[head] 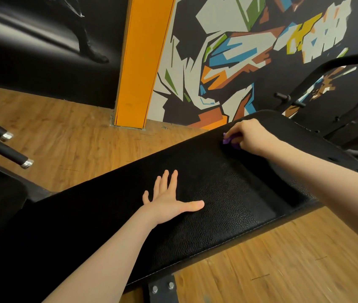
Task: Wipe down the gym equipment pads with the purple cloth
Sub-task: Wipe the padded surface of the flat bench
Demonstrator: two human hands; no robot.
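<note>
Head view: a person is wiping the long black padded leather bench (206,215).
The right hand (250,136) is clutching the small crumpled purple cloth (228,140) at the far end; the left hand (169,200) is lying flat, fingers (169,179) spread.

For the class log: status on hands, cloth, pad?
Left hand flat on bench pad. Right hand grips purple cloth at pad's far end. Nothing in the way.
</note>
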